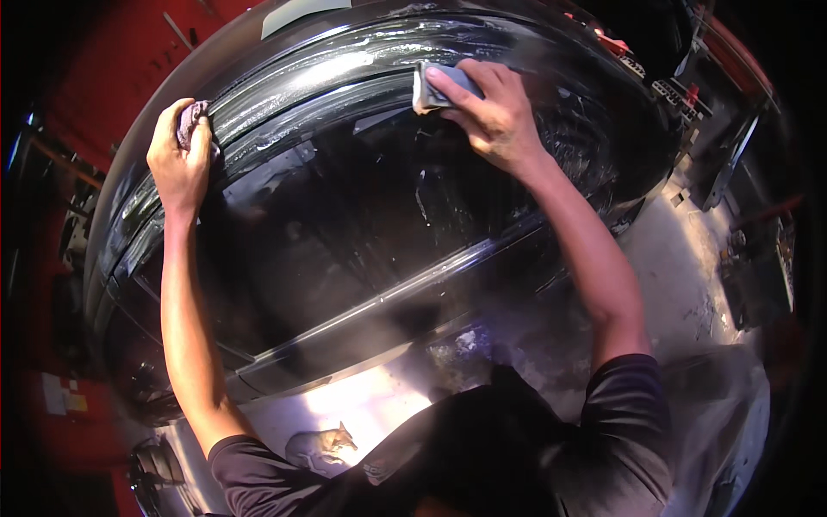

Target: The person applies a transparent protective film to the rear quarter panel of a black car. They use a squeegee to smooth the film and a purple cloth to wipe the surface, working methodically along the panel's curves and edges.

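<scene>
A glossy black car panel (345,194) spreads out in front of me, with whitish wet streaks (293,99) along its upper part. My left hand (179,168) is closed around a bunched dark purplish cloth (191,122) at the left of the streaked area. Farther right, my right hand (501,121) grips a grey rectangular sanding block (458,84) with a pale wrap at its left end. The block rests against the wet surface, thumb on top. Its underside is hidden.
Below the car's lower edge, an animal that looks like a dog (312,446) lies on the brightly lit floor (366,392). Red surfaces (73,388) stand at the left. A translucent plastic sheet (719,422) hangs at the lower right, with dark car parts (741,164) beyond.
</scene>
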Demonstrator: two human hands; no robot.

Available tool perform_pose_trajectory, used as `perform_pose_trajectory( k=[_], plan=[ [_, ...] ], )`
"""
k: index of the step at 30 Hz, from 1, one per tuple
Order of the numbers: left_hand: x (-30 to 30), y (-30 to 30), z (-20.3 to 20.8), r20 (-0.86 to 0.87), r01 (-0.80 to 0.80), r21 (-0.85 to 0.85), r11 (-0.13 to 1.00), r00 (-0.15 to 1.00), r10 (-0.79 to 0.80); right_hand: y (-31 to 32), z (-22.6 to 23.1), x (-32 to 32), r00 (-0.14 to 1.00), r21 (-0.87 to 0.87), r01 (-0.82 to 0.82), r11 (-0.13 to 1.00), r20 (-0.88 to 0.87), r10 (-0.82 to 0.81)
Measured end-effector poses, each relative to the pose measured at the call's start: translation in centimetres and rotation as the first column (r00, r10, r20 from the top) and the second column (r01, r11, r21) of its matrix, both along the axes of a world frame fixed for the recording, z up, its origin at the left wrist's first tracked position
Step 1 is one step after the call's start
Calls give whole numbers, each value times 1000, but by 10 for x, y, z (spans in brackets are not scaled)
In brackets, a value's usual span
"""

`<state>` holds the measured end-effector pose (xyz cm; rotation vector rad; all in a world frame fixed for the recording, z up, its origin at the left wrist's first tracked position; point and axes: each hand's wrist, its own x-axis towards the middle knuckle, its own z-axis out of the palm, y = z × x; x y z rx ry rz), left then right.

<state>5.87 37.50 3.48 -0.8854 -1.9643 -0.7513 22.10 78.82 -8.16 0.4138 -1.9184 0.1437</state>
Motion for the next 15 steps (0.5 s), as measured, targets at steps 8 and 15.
perform_pose_trajectory(
  k=[8, 15],
  plan=[
    [3, 29, 5, 169, -25, 29, 999, 985, 20, -69, 12, -30, 998, -21, 57, 998, -38, -58],
    [5, 22, 6, 176, -66, 106, 992, 983, 46, 108, -68, 44, 989, -143, 126, 982, -53, -135]
  ],
)
